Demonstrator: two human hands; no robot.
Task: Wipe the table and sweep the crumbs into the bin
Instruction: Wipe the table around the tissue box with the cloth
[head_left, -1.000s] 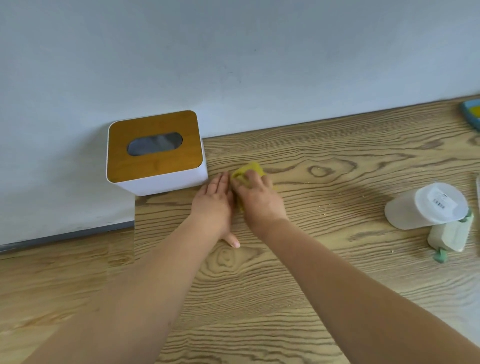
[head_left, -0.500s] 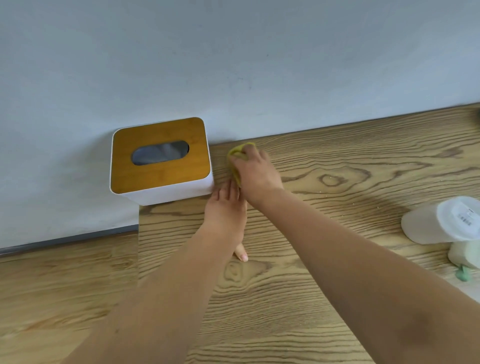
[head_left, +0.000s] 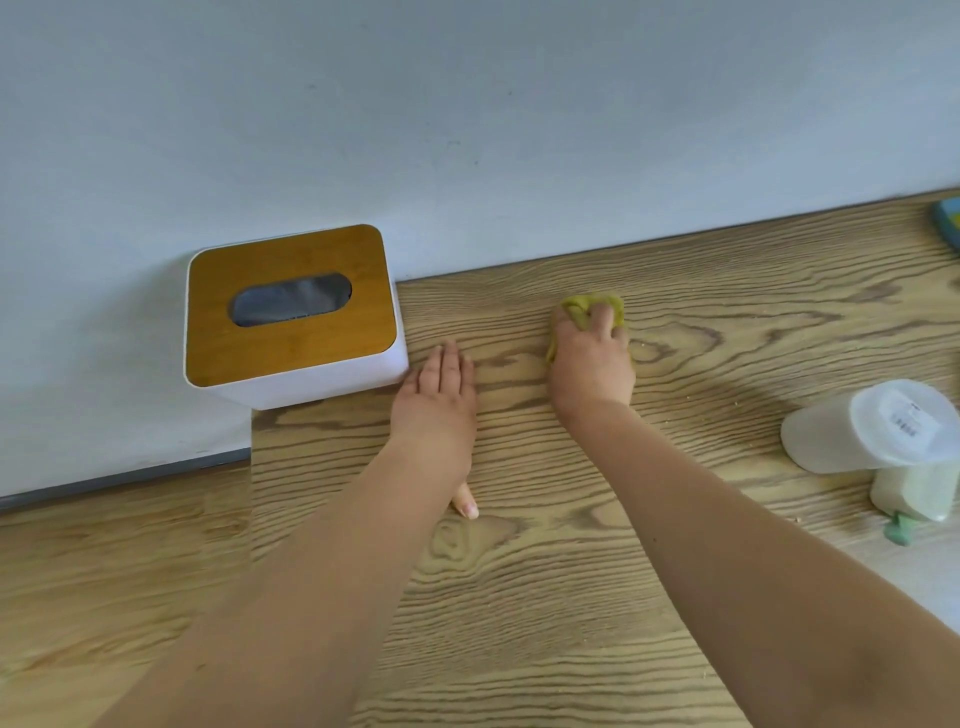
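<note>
- I see my right hand (head_left: 592, 358) bunched over a yellow-green cloth (head_left: 592, 306) on the wood-grain table (head_left: 545, 571); the fingers (head_left: 602, 319) curl down into the cloth and grip it against the surface.
- The cloth sticks out just past those fingertips on the wall side, and a small corner shows at the left edge of the hand, near the thumb side.
- My left hand (head_left: 439, 400) lies flat on the table, fingers straight and together, holding nothing; the thumb (head_left: 465, 504) pokes out from under the wrist toward me.
- The left fingertips sit just beside the near right corner of the tissue box (head_left: 291, 312), a white box with a wooden lid and an oval slot; I cannot tell whether they touch it.
- The cloth lies to the right of the left fingers, apart from them, with bare table between.
- Fine crumbs (head_left: 691, 400) are scattered on the table to the right of my right hand, near the knuckles and beyond.
- Farther right of the right fingers stands a translucent white plastic container (head_left: 872, 426), touching a pale green bottle (head_left: 914, 491) nearer me.
</note>
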